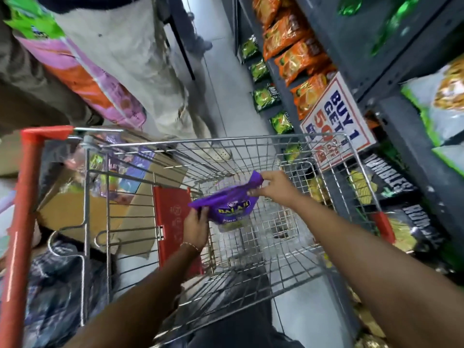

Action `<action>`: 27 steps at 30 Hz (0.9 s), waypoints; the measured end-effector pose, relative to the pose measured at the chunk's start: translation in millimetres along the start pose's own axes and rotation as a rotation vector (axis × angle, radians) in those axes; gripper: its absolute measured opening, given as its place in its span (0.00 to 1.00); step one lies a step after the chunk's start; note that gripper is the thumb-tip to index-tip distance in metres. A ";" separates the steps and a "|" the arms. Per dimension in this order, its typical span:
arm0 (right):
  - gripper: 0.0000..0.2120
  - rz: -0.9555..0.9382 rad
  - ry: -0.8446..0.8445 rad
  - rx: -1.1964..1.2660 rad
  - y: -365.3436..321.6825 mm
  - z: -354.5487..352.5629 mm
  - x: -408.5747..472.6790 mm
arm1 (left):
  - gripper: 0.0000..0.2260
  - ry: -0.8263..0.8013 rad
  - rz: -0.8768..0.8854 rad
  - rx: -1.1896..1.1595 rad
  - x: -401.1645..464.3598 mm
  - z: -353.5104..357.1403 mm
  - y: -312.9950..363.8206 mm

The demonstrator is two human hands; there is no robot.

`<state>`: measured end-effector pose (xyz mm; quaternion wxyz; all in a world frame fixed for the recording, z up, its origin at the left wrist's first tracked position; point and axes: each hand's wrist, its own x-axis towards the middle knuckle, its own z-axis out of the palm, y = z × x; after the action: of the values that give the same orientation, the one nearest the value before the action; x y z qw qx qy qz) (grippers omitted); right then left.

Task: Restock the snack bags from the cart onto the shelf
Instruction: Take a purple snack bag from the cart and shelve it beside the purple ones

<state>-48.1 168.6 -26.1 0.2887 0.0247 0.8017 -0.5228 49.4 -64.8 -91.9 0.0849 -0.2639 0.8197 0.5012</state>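
Observation:
A purple snack bag [227,204] hangs inside the wire cart [251,144], held from both ends. My left hand [194,228] grips its lower left corner. My right hand [275,185] pinches its upper right edge. The cart's basket looks otherwise empty beneath the bag. The dark shelf unit [391,79] stands to the right of the cart, stocked with orange bags [293,36], green bags [265,96] and black bags [391,182].
Another person in light trousers [140,71] stands just beyond the cart's far end. Cardboard boxes [82,217] and more bags lie left of the cart. A "BUY 1 GET 1" sign [337,121] hangs on the shelf. The red cart handle [22,222] is at left.

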 end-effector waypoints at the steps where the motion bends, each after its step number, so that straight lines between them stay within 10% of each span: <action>1: 0.10 -0.019 0.031 0.052 -7.9 -9.9 -8.6 | 0.09 0.020 0.055 -0.051 -1.1 -2.8 19.5; 6: 0.12 -0.204 0.253 0.254 -70.5 -71.1 -67.0 | 0.08 0.063 0.395 -0.264 -25.1 -11.0 139.7; 13: 0.47 -0.451 0.287 0.198 -119.5 -117.5 -183.0 | 0.09 -0.137 0.657 -0.615 -91.0 -37.9 317.8; 24: 0.33 -0.858 0.982 0.253 -228.0 -212.1 -395.0 | 0.04 -0.678 1.072 -0.901 -250.0 -39.3 550.5; 27: 0.32 -0.909 1.098 0.256 -241.3 -235.5 -429.7 | 0.18 -0.787 1.104 -0.692 -269.2 -8.0 554.9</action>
<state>124.2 373.0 450.2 -0.4066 -0.0186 0.6946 -0.5932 -9.1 220.6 451.7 0.0204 0.3709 0.5382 0.7566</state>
